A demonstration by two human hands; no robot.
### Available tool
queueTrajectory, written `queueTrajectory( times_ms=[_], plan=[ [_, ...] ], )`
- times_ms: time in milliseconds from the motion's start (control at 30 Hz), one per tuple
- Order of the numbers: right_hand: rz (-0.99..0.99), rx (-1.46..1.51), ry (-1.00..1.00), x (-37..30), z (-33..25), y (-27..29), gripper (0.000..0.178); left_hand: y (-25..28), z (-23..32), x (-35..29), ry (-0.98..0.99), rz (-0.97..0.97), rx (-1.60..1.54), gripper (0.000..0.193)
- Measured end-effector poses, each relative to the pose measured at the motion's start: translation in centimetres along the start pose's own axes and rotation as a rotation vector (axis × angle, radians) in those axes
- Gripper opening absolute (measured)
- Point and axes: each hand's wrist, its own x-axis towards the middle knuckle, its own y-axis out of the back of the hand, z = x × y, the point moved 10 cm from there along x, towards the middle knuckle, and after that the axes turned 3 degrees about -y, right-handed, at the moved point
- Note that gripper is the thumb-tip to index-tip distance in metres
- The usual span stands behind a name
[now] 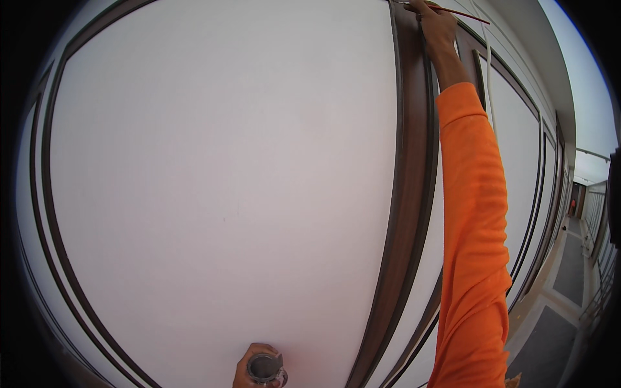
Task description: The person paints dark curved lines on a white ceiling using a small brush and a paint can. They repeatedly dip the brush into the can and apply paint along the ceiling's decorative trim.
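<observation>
High at the top edge, my right hand [438, 27] grips a thin paintbrush with a red handle [467, 14]. The brush's tip end reaches left, by the top of a dark brown wooden strip [413, 142] with darker edges. An orange sleeve [475, 213] covers that arm, which stretches up across the right part of the view. Low in the middle, my left hand [242, 370] is wrapped round a small clear jar [265, 367] whose inside looks dark grey. Behind the jar spreads a large white panel [220, 168] framed by dark strips.
A white cable [490, 77] hangs along the wall to the right of my raised arm. Further right runs a long walkway with grey floor panels [544, 343] and a railing [598, 258]. Far down it a small orange shape, perhaps a person [573, 204], shows.
</observation>
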Motion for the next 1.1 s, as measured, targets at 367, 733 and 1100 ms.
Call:
queueTrajectory(
  times_ms=[367, 733, 1100],
  plan=[
    [-0.045, -0.143, 0.008, -1.4, -2.5, -0.6, 0.024, -2.1, -5.1, -3.1, -0.063, -0.083, 0.158, 0.071],
    [-0.019, -0.236, 0.047, -0.3, -2.3, -0.1, 0.031, -2.5, -5.4, -3.5, -0.075, -0.100, 0.197, 0.071],
    [-0.008, -0.284, 0.054, -1.2, -2.1, 0.4, 0.027, -2.3, -6.1, -3.8, -0.096, -0.118, 0.257, 0.072]
  ],
)
